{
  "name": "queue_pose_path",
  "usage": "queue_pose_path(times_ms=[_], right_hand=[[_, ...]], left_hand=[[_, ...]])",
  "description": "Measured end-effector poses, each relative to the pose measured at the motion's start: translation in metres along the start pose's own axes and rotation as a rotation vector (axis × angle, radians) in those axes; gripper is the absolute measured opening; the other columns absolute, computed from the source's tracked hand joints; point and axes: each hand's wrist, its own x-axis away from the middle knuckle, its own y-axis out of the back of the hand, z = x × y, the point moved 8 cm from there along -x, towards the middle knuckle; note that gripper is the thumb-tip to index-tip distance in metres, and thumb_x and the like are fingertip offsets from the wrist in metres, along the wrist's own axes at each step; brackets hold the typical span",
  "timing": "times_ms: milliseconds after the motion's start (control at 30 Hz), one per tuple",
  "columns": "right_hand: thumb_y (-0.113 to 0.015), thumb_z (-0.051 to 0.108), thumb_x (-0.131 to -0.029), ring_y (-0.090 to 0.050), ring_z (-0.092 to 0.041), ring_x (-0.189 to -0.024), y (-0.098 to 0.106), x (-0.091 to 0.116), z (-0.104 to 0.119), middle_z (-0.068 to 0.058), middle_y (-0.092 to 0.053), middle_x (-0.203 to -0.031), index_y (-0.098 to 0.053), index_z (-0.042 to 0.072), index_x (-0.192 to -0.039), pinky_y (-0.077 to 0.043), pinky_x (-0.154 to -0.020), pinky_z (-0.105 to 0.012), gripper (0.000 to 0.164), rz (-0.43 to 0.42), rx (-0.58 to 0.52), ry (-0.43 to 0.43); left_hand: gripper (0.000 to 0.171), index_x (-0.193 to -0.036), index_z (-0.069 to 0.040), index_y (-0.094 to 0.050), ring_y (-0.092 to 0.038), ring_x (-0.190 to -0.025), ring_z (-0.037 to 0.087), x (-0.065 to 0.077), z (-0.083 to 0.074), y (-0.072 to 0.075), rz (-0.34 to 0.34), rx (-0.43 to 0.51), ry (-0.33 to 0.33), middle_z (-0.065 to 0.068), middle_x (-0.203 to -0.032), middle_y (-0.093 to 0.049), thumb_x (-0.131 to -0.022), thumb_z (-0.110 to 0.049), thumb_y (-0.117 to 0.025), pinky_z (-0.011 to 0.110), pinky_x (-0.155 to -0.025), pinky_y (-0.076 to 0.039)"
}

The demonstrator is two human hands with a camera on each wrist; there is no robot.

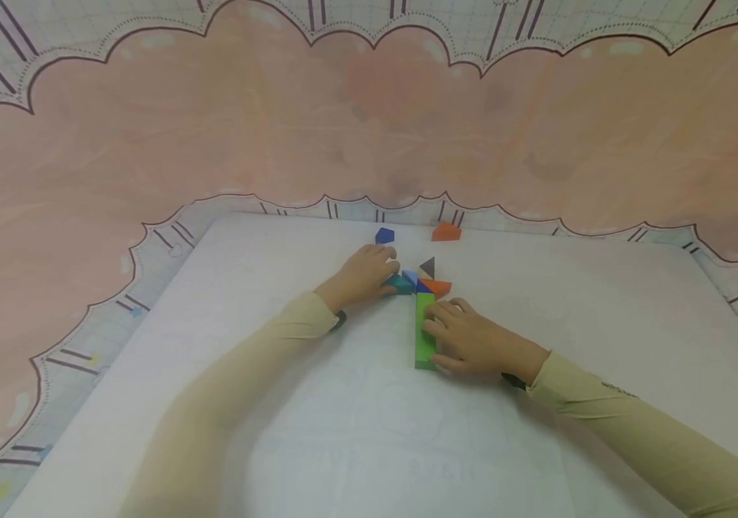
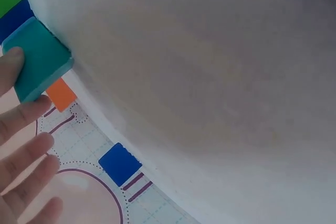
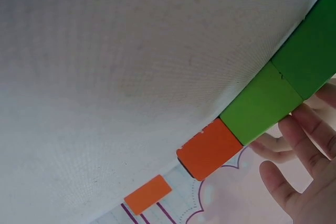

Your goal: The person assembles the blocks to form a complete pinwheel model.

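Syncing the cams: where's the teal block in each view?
Head: the teal block, just right of and below centre, at the left hand.
Left wrist: upper left.
Right wrist: not in it.
Shared landmark: green bar, top-left corner in left wrist, right side in right wrist.

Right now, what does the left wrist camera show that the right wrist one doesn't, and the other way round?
Only the left wrist view shows the left hand pinching the teal block, a dark blue piece beside it, and a separate blue block. Only the right wrist view shows the right hand, and a dark green block meeting a light green block. Both show the white table, the patterned background, some green and some orange, though I can't tell whether the orange blocks are the same ones.
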Motion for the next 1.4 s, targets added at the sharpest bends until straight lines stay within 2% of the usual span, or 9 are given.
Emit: queue_pose_path(times_ms=[233, 567, 933, 1100, 1400], right_hand=[[-0.052, 0.045, -0.091, -0.046, -0.025, -0.118, -0.001, -0.001, -0.001, -0.009, -0.049, -0.124, -0.049, 0.012, -0.117, -0.037, -0.105, -0.05, 0.042, 0.015, -0.006, -0.01], [-0.052, 0.045, -0.091, -0.046, -0.025, -0.117, -0.001, 0.0, -0.001, -0.008, -0.049, -0.124, -0.049, 0.012, -0.118, -0.037, -0.105, -0.05, 0.042, 0.017, -0.012, -0.014], [-0.054, 0.043, -0.09, -0.046, -0.025, -0.117, 0.001, 0.0, 0.0, -0.009, -0.05, -0.123, -0.051, 0.011, -0.115, -0.038, -0.103, -0.05, 0.041, -0.009, -0.003, 0.002], [-0.056, 0.043, -0.09, -0.046, -0.025, -0.118, 0.002, 0.0, 0.002, -0.01, -0.051, -0.122, -0.051, 0.01, -0.114, -0.038, -0.102, -0.05, 0.041, -0.033, 0.004, 0.017], [-0.056, 0.043, -0.09, -0.046, -0.025, -0.117, 0.003, 0.001, 0.002, -0.01, -0.051, -0.121, -0.051, 0.01, -0.113, -0.038, -0.102, -0.05, 0.041, -0.035, 0.01, 0.019]], left_hand=[[0.039, -0.107, -0.012, -0.065, -0.05, -0.12, 0.026, -0.003, 0.001, -0.001, 0.035, -0.007, 0.045, 0.009, -0.126, -0.056, -0.087, -0.045, -0.062, 0.04, -0.106, -0.038], [0.037, -0.11, -0.013, -0.064, -0.05, -0.116, 0.024, -0.005, -0.004, 0.003, 0.043, 0.016, 0.029, 0.008, -0.124, -0.056, -0.087, -0.042, -0.062, 0.038, -0.104, -0.04], [0.042, -0.116, -0.013, -0.061, -0.051, -0.113, 0.023, -0.009, -0.004, 0.001, 0.064, 0.039, 0.062, 0.007, -0.12, -0.057, -0.088, -0.044, -0.061, 0.037, -0.101, -0.041], [0.041, -0.115, -0.013, -0.062, -0.051, -0.107, 0.021, -0.011, -0.004, -0.001, 0.072, 0.034, 0.064, 0.006, -0.115, -0.057, -0.088, -0.045, -0.06, 0.036, -0.098, -0.042], [0.04, -0.111, -0.012, -0.064, -0.051, -0.106, 0.022, -0.01, -0.004, 0.003, 0.063, 0.012, 0.065, 0.006, -0.114, -0.057, -0.088, -0.045, -0.059, 0.035, -0.095, -0.043]])
